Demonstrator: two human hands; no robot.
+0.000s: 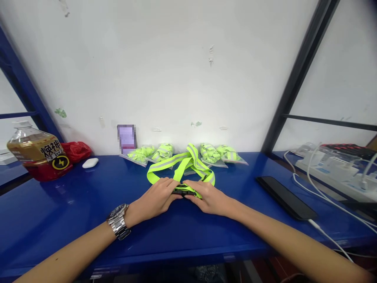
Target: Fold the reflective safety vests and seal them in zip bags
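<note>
A neon-yellow reflective strap harness [166, 163] with grey stripes lies looped on the blue table, its far loop standing up. At its near edge a black buckle [184, 192] sits between my two hands. My left hand [159, 196], with a metal watch [118, 221] on its wrist, is closed on the strap at the buckle's left end. From the other side my right hand [207, 195] pinches the strap at the buckle's right end. The fingers cover parts of the strap and buckle; whether the buckle is fastened I cannot tell.
Several clear bags of folded yellow straps [209, 153] line the wall on the blue table [88, 196]. At left stand a large drink bottle [39, 151], a red plastic bag [76, 151] and a white case [90, 162]. A phone [285, 197] on a cable and power strips [338, 169] are at right.
</note>
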